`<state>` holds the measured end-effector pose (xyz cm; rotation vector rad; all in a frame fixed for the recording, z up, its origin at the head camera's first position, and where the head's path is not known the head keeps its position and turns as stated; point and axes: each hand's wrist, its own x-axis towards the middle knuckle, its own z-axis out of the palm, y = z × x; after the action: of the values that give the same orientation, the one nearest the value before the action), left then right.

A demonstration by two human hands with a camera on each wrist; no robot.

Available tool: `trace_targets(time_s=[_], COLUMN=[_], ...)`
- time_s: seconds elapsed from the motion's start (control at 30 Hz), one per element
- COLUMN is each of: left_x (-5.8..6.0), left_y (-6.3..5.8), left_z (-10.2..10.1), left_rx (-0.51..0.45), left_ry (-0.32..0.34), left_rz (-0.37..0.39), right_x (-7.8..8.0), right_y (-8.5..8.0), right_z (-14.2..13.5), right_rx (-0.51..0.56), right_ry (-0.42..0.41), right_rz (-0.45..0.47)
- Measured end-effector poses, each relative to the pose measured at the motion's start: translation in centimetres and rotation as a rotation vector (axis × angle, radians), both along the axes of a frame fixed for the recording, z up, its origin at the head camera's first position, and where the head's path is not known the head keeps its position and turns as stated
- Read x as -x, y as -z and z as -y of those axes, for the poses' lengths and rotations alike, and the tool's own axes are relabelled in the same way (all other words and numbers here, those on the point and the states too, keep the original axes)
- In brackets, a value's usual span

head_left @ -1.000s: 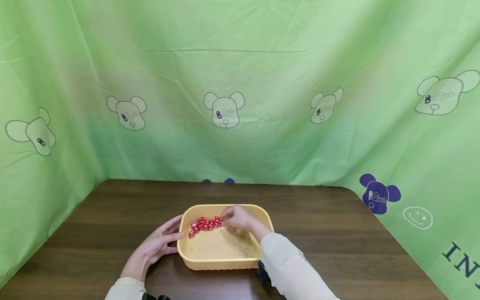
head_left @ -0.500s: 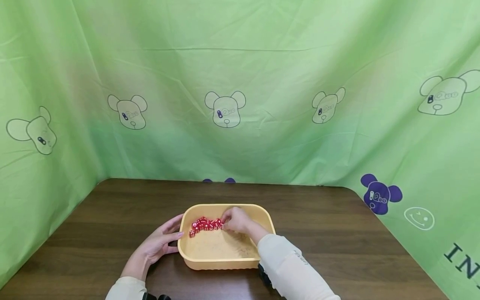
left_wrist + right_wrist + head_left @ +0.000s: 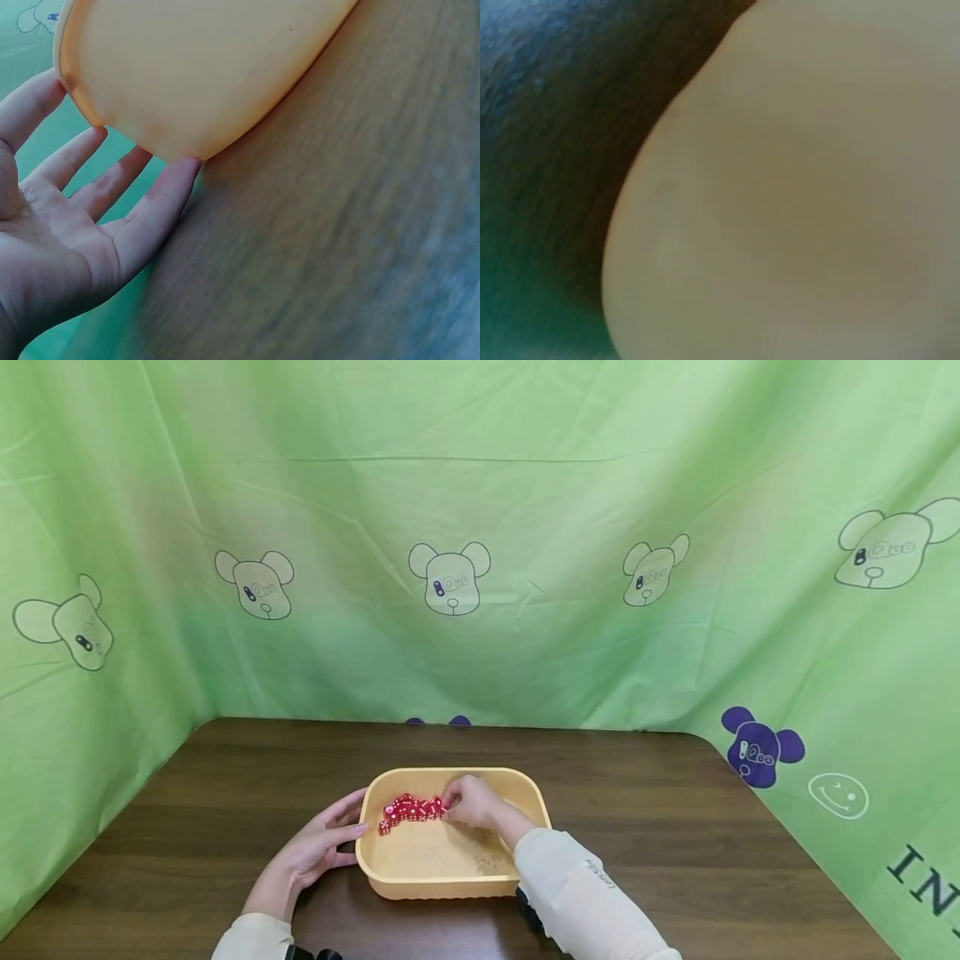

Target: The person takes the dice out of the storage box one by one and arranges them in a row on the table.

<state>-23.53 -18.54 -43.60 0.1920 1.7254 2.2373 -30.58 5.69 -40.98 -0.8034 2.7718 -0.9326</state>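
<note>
A yellow plastic bin (image 3: 442, 888) stands on the table, its outer wall (image 3: 187, 75) also large in the left wrist view. Several red dice (image 3: 412, 810) with white pips are bunched in its far left part, with one die (image 3: 384, 828) at the near end of the group. My left hand (image 3: 318, 843) rests spread fingertips against the bin's left side, its fingers fairly straight. Inside the bin, my right hand (image 3: 472, 802) has curled fingers pinching a die at the right end of the bunch; the fingers mostly hide that die.
The dark wooden table (image 3: 675, 827) extends around the bin. Green printed cloth (image 3: 450, 677) hangs behind and on both sides. A blurred pale surface (image 3: 780, 187) fills most of the right wrist view.
My right hand has lowered slightly toward the dice, and the right end of the bunch has shifted a little. The left hand and the bin stay nearly still.
</note>
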Motion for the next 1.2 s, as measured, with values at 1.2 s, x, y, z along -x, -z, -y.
trace_targets(time_s=[1.2], left_x=[-0.2], left_y=[0.0], left_z=[-0.1], left_rx=[-0.014], left_ry=[-0.016], left_rz=[-0.004], right_x=[0.2], right_y=[-4.3], right_z=[-2.6], right_rx=[0.080], right_ry=[0.006], right_rz=[-0.008])
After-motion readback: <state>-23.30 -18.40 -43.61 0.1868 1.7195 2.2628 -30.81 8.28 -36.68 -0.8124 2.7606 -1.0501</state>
